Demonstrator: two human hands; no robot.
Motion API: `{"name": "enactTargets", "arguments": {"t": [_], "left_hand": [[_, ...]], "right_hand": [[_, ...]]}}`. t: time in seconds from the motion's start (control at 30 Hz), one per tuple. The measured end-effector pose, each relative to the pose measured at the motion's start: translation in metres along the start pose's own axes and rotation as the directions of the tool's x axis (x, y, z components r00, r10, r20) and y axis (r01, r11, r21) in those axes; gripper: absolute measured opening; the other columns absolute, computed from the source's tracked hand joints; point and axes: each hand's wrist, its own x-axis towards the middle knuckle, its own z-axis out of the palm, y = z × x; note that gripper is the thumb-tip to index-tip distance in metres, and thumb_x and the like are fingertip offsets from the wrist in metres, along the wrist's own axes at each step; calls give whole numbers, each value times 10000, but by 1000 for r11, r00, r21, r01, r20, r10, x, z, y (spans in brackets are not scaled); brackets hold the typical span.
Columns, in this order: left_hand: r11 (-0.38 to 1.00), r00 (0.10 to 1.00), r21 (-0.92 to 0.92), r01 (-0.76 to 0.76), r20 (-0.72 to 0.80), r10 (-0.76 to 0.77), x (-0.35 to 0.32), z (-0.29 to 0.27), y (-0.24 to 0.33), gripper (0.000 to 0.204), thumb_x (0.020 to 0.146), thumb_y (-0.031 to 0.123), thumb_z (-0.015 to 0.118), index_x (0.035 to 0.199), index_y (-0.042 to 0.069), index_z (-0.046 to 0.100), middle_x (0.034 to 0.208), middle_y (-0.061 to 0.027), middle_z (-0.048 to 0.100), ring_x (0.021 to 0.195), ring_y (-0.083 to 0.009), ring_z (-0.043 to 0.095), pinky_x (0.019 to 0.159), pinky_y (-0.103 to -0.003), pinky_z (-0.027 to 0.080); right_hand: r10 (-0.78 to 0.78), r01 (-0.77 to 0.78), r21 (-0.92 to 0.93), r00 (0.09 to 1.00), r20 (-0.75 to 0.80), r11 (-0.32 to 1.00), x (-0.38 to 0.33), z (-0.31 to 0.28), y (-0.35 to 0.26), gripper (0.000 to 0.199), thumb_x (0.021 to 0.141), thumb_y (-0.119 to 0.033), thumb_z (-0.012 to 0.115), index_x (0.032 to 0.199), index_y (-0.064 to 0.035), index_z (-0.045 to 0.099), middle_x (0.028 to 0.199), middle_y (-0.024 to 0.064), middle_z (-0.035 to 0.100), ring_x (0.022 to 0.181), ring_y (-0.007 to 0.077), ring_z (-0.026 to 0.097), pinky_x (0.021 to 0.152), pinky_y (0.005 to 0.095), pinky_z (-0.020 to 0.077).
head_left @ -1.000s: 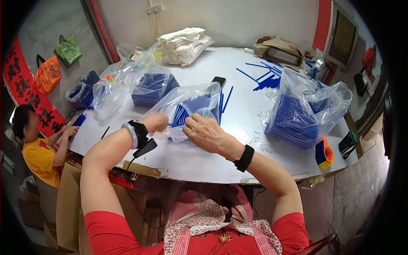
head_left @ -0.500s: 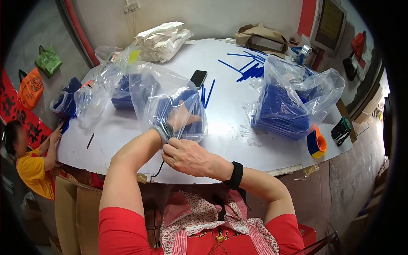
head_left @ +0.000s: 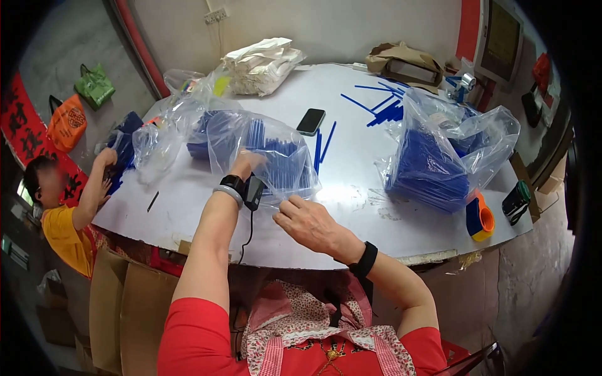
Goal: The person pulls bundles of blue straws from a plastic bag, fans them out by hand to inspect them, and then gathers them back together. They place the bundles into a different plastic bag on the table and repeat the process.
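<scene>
A clear plastic bag (head_left: 216, 147) full of thin blue strips (head_left: 288, 160) lies left of centre on the white table (head_left: 351, 244). My left hand (head_left: 249, 161) is inside its mouth, stretched against the strips; seen through the film, its fingers look extended, with nothing plainly gripped. A small black device (head_left: 254, 193) with a cable sits at that wrist, by a watch and a pale bangle. My right hand (head_left: 307, 222), at the bag's near right edge, pinches the film between thumb and curled fingers.
A second bag of blue strips (head_left: 433, 163) stands right, near a tape dispenser (head_left: 480, 219) and dark cup (head_left: 516, 199). Loose strips (head_left: 389, 113), a phone (head_left: 311, 121) and a white stack (head_left: 262, 66) lie farther back. At left, another person (head_left: 69, 219) handles blue strips.
My right hand has moved away from my left wrist, drawing the bag's edge rightward. The view has shifted. The person at left has raised a hand toward the blue strips there.
</scene>
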Motion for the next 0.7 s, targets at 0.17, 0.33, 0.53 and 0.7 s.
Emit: {"name": "enactTargets", "arguments": {"t": [0.17, 0.33, 0.53, 0.7], "left_hand": [[677, 954, -732, -70, 149, 260, -58, -56, 51, 221, 652, 132, 737, 798, -10, 648, 730, -112, 652, 632, -222, 628, 568, -320, 498], [380, 966, -924, 43, 136, 220, -160, -137, 129, 247, 679, 100, 703, 887, -11, 630, 719, -85, 638, 619, -186, 633, 568, -324, 526], [680, 751, -727, 94, 500, 431, -313, -43, 77, 627, 621, 114, 750, 1191, 12, 510, 908, -64, 610, 770, -156, 609, 715, -282, 491], [509, 686, -673, 536, 699, 202, -363, 68, 3, 431, 729, 63, 711, 1128, 17, 555, 974, -56, 625, 826, -146, 616, 752, -279, 503]], "right_hand": [[112, -114, -33, 992, -62, 993, -2, 6, 11, 107, 728, -54, 610, 833, -67, 594, 797, 44, 496, 775, 190, 529, 630, 286, 488], [338, -360, -192, 931, -137, 913, -3, -3, 53, 169, 764, -43, 606, 931, -56, 628, 850, 60, 571, 820, 213, 565, 676, 300, 505], [730, -435, 819, 683, 29, 375, -56, -44, 6, 335, 900, -95, 559, 1227, -20, 549, 1058, 106, 626, 1023, 181, 577, 842, 273, 480], [661, -360, 746, 350, 664, -560, -144, -3, -121, 522, 911, -155, 580, 1364, 8, 378, 1166, 115, 574, 1063, 159, 565, 924, 300, 461]]}}
